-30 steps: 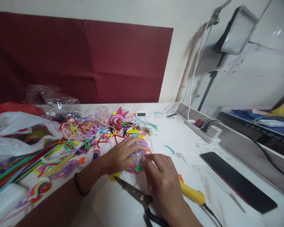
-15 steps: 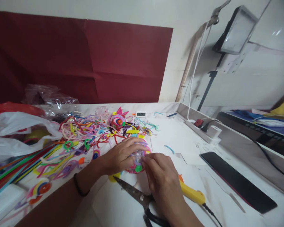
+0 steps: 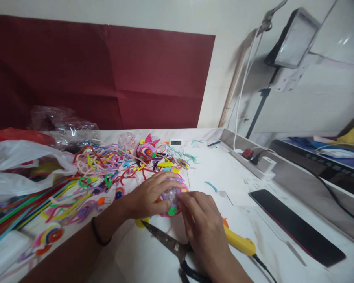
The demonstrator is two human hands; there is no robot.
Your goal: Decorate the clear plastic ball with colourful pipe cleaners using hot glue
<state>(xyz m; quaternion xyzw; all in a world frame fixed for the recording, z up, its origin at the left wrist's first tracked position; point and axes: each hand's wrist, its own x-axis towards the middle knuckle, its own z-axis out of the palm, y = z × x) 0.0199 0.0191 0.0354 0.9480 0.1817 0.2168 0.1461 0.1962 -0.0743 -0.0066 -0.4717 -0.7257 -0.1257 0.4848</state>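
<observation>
My left hand [image 3: 152, 194] curls its fingers over a clear ball [image 3: 172, 194] trimmed with pink, purple and green fuzzy pipe cleaners. At the ball's right side, my right hand [image 3: 202, 220] has thumb and fingers pinched together against it; whatever lies between those fingertips is hidden. Scissors [image 3: 168, 240] with black handles lie on the table below the hands, partly covered by my right wrist. A yellow corded tool [image 3: 238, 239] rests to the right of that hand. By the scissor tips is a yellow fuzzy piece [image 3: 142, 223].
Loose pipe cleaners [image 3: 103, 157] heap up at the left, near a finished-looking pipe-cleaner fish [image 3: 147, 151]. A white plastic bag [image 3: 26, 165] stands beyond straight pipe cleaners [image 3: 26, 208]. On the right are a black slab-like object [image 3: 295, 226] and a power strip [image 3: 258, 167]. A small digital clock [image 3: 176, 142] sits at the back.
Both hands stay at the ball. The right fingers shift very slightly, and a little more of the ball's clear middle and green piece shows between the hands.
</observation>
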